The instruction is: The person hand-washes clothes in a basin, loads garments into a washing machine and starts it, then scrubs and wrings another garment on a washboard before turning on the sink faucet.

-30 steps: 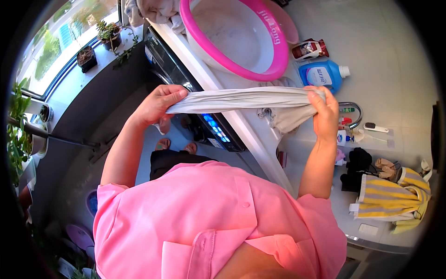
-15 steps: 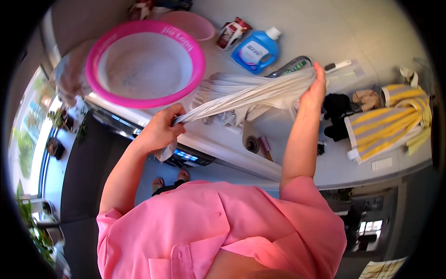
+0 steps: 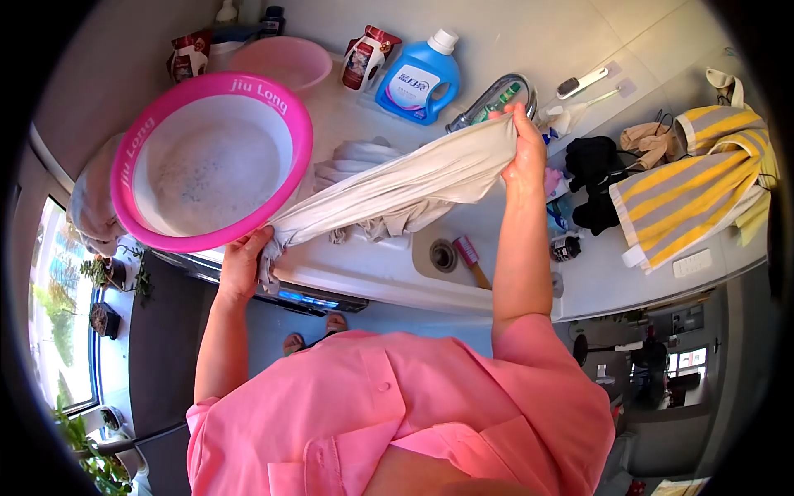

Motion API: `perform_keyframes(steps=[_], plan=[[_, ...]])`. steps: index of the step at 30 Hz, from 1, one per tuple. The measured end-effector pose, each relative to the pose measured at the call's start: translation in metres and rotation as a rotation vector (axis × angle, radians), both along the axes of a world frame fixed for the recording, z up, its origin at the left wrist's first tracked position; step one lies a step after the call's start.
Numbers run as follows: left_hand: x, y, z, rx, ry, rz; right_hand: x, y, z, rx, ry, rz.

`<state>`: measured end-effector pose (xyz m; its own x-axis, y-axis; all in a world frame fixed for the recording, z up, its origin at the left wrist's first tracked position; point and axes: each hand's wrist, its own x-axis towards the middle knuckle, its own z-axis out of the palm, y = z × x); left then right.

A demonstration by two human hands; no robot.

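A pale grey-white piece of wet-looking fabric [image 3: 405, 183] is stretched taut between my hands, over the sink. My left hand [image 3: 244, 260] grips its gathered lower end beside the basin's rim, and a short tail of cloth hangs below the fist. At the upper right, my right hand [image 3: 526, 153] is closed on the other end, near the faucet [image 3: 474, 113]. More pale cloth lies bunched on the washboard-like surface beneath the stretch. To the left stands a large white basin with a pink rim [image 3: 301, 140], holding sudsy water.
Behind are a blue detergent bottle [image 3: 411, 85], a red-and-white pouch [image 3: 365, 59] and a pink bowl [image 3: 285, 59]. A scrub brush [image 3: 468, 250] lies by the drain [image 3: 442, 255]. At the right hang a yellow-grey striped towel [image 3: 695, 186] and black garments [image 3: 593, 169].
My left hand has moved left and down to the basin's rim, and my right hand slightly left. The twisted fabric has spread into a wider, flatter band. The view has shifted.
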<state>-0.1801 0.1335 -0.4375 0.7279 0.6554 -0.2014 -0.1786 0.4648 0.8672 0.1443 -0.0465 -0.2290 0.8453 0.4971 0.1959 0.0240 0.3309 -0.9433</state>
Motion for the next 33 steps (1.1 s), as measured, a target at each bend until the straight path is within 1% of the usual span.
perform_keyframes(steps=[5, 7, 8, 10, 11, 13, 14, 16, 18, 20, 22, 26, 28, 29, 30, 31, 32, 33], plan=[[0.006, -0.004, -0.008, -0.058, -0.006, 0.071, 0.001, 0.002, -0.001, -0.031, -0.018, 0.018], [0.009, -0.008, -0.003, -0.172, -0.038, 0.126, 0.005, -0.001, -0.001, -0.027, -0.019, 0.019], [0.009, -0.007, -0.005, -0.175, -0.035, 0.127, 0.006, -0.002, -0.001, -0.030, -0.016, 0.020], [0.009, -0.005, -0.013, -0.211, -0.116, 0.105, 0.007, -0.004, -0.003, -0.008, -0.046, 0.010], [0.013, -0.007, -0.015, -0.213, -0.113, 0.108, 0.006, -0.004, -0.004, -0.010, -0.043, 0.012], [0.023, -0.013, -0.018, -0.239, -0.243, 0.237, 0.003, -0.005, -0.004, 0.002, -0.062, -0.023], [0.024, -0.013, -0.019, -0.240, -0.237, 0.242, 0.002, -0.006, -0.004, -0.001, -0.056, -0.019], [0.023, -0.013, -0.020, -0.301, -0.262, 0.211, 0.000, -0.008, -0.005, 0.004, -0.065, -0.012], [0.027, -0.016, -0.015, -0.298, -0.244, 0.237, 0.002, -0.011, -0.006, -0.023, -0.091, -0.002], [0.031, -0.018, -0.010, -0.367, -0.290, 0.222, 0.002, -0.012, -0.006, -0.027, -0.099, -0.047], [0.035, -0.018, -0.014, -0.385, -0.283, 0.225, 0.008, -0.016, -0.010, -0.030, -0.092, -0.024], [0.041, -0.022, -0.009, -0.467, -0.295, 0.214, 0.009, -0.019, -0.015, -0.041, -0.056, -0.082], [0.045, -0.021, -0.011, -0.591, -0.391, 0.136, 0.012, -0.021, -0.021, -0.031, -0.050, -0.092], [0.051, -0.020, -0.014, -0.622, -0.390, 0.130, 0.014, -0.022, -0.025, -0.032, -0.044, -0.088], [0.056, -0.020, -0.016, -0.589, -0.386, 0.109, 0.018, -0.023, -0.031, -0.084, -0.040, 0.008], [0.059, -0.021, -0.013, -0.677, -0.442, 0.065, 0.022, -0.023, -0.038, -0.134, -0.038, 0.104], [0.063, -0.023, -0.008, -0.766, -0.499, 0.019, 0.026, -0.018, -0.050, -0.326, -0.164, 0.213], [0.070, -0.029, 0.000, -0.782, -0.447, 0.085, 0.028, -0.013, -0.066, -0.516, -0.293, 0.321]])
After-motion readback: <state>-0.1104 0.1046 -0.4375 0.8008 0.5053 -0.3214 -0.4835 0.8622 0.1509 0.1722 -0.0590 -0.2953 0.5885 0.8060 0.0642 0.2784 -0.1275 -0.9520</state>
